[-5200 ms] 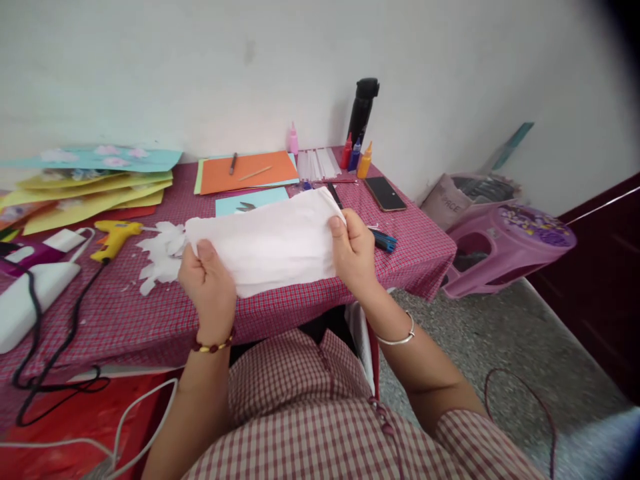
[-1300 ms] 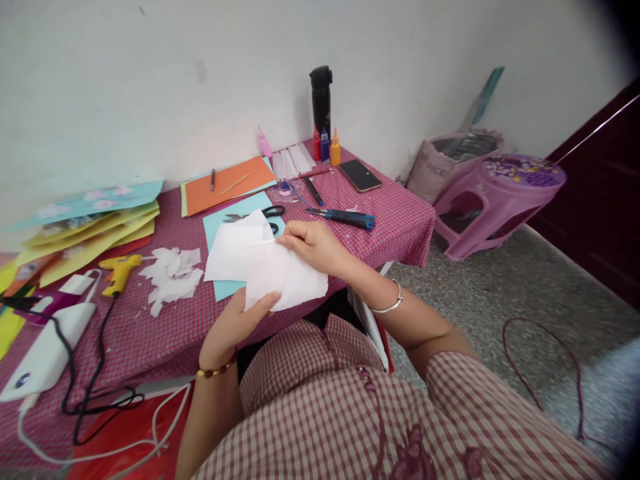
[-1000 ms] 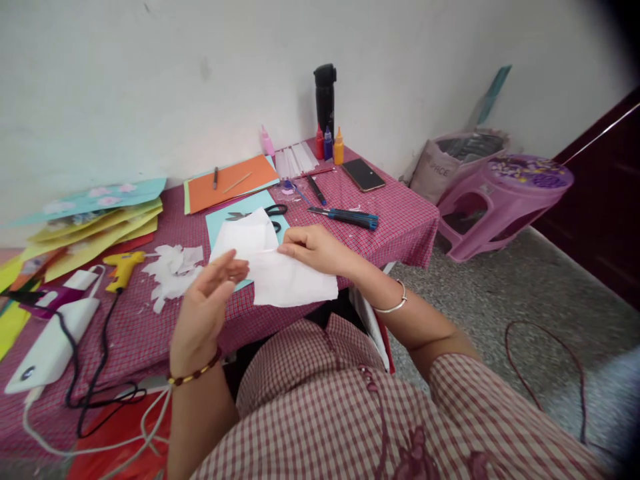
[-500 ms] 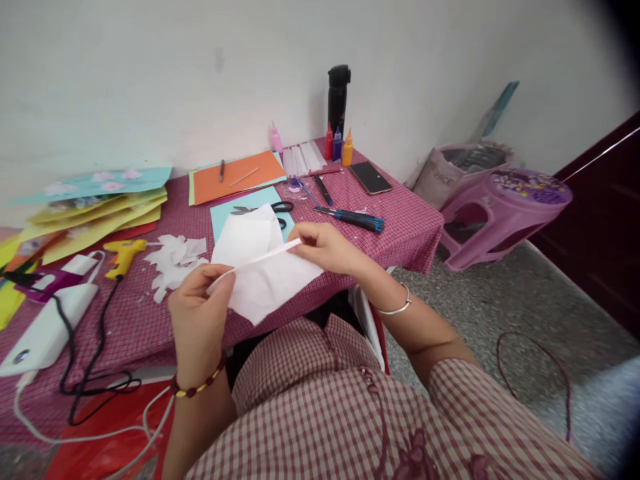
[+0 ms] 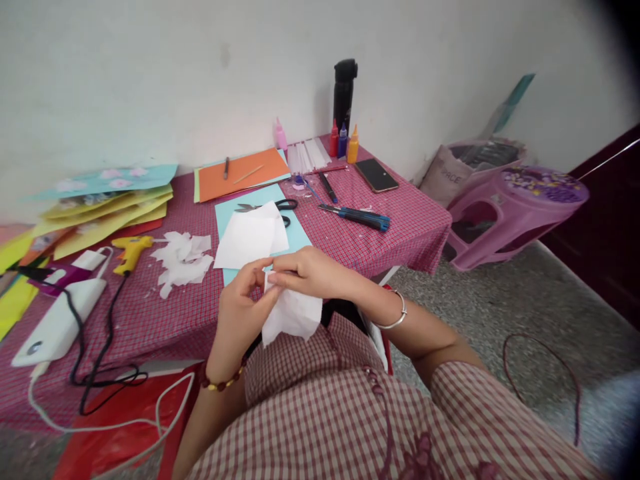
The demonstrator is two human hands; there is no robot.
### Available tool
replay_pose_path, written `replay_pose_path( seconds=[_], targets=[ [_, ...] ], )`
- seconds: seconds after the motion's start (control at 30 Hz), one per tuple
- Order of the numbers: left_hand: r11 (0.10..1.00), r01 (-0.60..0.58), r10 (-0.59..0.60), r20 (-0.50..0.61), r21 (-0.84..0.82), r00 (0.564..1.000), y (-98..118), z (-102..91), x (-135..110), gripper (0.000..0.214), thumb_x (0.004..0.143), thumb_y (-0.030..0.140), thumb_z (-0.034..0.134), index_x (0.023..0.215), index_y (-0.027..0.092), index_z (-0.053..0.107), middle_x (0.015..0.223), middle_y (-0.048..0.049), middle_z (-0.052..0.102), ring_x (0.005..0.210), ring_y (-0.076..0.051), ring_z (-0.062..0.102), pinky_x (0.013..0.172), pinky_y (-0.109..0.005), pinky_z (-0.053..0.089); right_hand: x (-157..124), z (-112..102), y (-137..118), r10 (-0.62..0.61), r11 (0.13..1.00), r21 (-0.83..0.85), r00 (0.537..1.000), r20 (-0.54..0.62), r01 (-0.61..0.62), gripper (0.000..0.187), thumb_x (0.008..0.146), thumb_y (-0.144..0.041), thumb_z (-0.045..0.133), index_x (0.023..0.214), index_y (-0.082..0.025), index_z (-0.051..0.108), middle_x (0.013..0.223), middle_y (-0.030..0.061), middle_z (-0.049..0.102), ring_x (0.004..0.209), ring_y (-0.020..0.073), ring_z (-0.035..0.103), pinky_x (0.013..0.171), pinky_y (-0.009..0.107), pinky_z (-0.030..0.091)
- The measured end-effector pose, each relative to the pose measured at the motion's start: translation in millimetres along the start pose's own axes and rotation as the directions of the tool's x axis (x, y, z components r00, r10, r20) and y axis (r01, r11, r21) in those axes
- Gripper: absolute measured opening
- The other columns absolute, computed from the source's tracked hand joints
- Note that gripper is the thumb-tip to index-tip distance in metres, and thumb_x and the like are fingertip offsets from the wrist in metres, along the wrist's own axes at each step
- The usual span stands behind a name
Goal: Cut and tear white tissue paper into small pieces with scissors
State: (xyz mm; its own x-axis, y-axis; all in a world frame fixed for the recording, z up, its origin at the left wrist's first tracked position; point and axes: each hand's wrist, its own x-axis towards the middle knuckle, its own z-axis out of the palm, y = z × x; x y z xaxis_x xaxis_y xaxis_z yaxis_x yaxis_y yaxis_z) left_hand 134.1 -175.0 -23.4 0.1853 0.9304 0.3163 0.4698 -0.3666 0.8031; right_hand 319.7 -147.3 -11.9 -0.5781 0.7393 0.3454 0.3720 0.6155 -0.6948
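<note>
Close together at the table's front edge, my left hand [image 5: 245, 303] and my right hand [image 5: 313, 272] both pinch the top of a white tissue paper sheet [image 5: 293, 315]. Its lower part hangs loose over my lap, and the fingers hide the pinched edge. Just beyond them, more white sheets [image 5: 245, 237] lie on a light blue paper [image 5: 297, 233]. Black-handled scissors [image 5: 286, 203] rest partly under those sheets. To the left of my left hand is a heap of crumpled white paper scraps [image 5: 183, 260].
A yellow glue gun [image 5: 131, 250] and a white power strip [image 5: 60, 323] with cables lie at left. Utility knife [image 5: 363, 217], phone [image 5: 376, 175], paint bottles [image 5: 343, 141] and black flask [image 5: 344, 93] occupy the right. Orange paper [image 5: 240, 175] lies behind; a pink stool [image 5: 515, 207] stands beyond the table.
My hands have come together, from holding the sheet stretched between them to pinching it at one place. The sheet now hangs down, narrower and gathered. The view has shifted slightly.
</note>
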Motion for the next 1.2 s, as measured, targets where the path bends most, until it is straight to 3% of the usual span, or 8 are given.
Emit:
replay_pose_path(
  seconds=[0.2,0.4,0.53,0.6,0.7,0.9,1.0,1.2],
  targets=[
    [0.982,0.118,-0.121,-0.018,-0.148,0.992,1,-17.4,-4,0.015,0.078,0.03,0.071,0.088,0.018,0.071,0.069,0.0005,0.065,0.06,-0.013,0.056,0.056,-0.024,0.042,-4,-18,-4,-0.007,1.0,0.023,0.997,0.077,0.005,0.028,0.09,-0.039,0.053,0.072,-0.017,0.052,0.063,-0.0037,0.045,0.059,0.0098,0.04,0.059,0.024,0.024],
    [0.989,0.053,-0.047,0.049,-0.139,0.998,4,-12.4,-2,0.012,0.083,0.03,0.065,0.089,0.02,0.068,0.075,0.0001,0.065,0.068,-0.014,0.058,0.063,-0.025,0.046,-4,-14,-8,-0.003,0.999,-0.042,0.989,0.15,0.009,0.017,0.092,-0.028,0.053,0.083,-0.017,0.062,0.067,-0.0024,0.053,0.061,0.0105,0.042,0.061,0.025,0.024],
    [0.999,-0.042,0.041,0.085,0.01,0.996,9,-5.4,-3,0.006,0.08,0.024,0.067,0.082,0.02,0.063,0.061,0.0054,0.05,0.053,-0.01,0.045,0.052,-0.023,0.036,-3,-10,-5,-0.002,0.999,-0.054,0.993,0.118,0.008,0.027,0.095,-0.032,0.049,0.078,-0.015,0.061,0.065,-0.0015,0.052,0.061,0.0106,0.044,0.061,0.025,0.025],
    [0.992,-0.092,0.084,0.089,0.087,0.992,8,-4.5,-4,0.006,0.081,0.02,0.063,0.075,0.019,0.06,0.063,0.0042,0.052,0.053,-0.01,0.045,0.053,-0.023,0.036,-3,-12,-3,0.008,1.0,-0.013,0.996,0.093,-0.006,0.033,0.095,-0.04,0.05,0.077,-0.015,0.061,0.065,-0.0015,0.053,0.062,0.0107,0.045,0.061,0.024,0.026],
    [0.991,-0.077,0.075,0.021,0.107,0.997,1,-6.1,-6,0.006,0.079,0.015,0.058,0.077,0.019,0.062,0.069,0.002,0.059,0.056,-0.011,0.05,0.055,-0.024,0.038,-4,-17,-2,0.029,1.0,-0.009,0.99,0.14,-0.028,0.032,0.09,-0.045,0.059,0.08,-0.015,0.062,0.065,-0.0022,0.055,0.061,0.0105,0.045,0.06,0.024,0.026],
    [0.996,0.064,-0.072,-0.139,-0.063,0.988,-6,-7.8,-8,0.014,0.073,0.01,0.055,0.078,0.02,0.062,0.063,0.0044,0.062,0.054,-0.012,0.057,0.053,-0.022,0.044,-3,-21,-1,0.032,0.988,-0.153,0.964,0.265,0.01,0.016,0.09,-0.022,0.058,0.076,-0.015,0.062,0.063,-0.0033,0.051,0.059,0.0101,0.042,0.06,0.025,0.026],
    [0.988,0.085,-0.104,-0.147,-0.128,0.984,-6,-6.2,-6,0.016,0.071,0.007,0.053,0.077,0.02,0.061,0.062,0.0043,0.065,0.058,-0.012,0.063,0.059,-0.022,0.049,-3,-23,3,-0.017,0.992,-0.122,0.978,0.209,0.043,0.016,0.091,-0.021,0.055,0.078,-0.015,0.062,0.072,0.0004,0.057,0.067,0.0119,0.048,0.065,0.025,0.031],
    [0.977,0.074,-0.09,-0.076,-0.199,0.993,-3,-2.1,-4,0.005,0.075,0.016,0.065,0.076,0.018,0.061,0.061,0.0031,0.064,0.056,-0.011,0.061,0.057,-0.021,0.048,-2,-23,13,-0.048,0.992,0.112,0.993,-0.111,0.06,0.013,0.086,-0.023,0.059,0.076,-0.014,0.06,0.076,0.0015,0.058,0.073,0.013,0.053,0.071,0.026,0.039]
  ],
)
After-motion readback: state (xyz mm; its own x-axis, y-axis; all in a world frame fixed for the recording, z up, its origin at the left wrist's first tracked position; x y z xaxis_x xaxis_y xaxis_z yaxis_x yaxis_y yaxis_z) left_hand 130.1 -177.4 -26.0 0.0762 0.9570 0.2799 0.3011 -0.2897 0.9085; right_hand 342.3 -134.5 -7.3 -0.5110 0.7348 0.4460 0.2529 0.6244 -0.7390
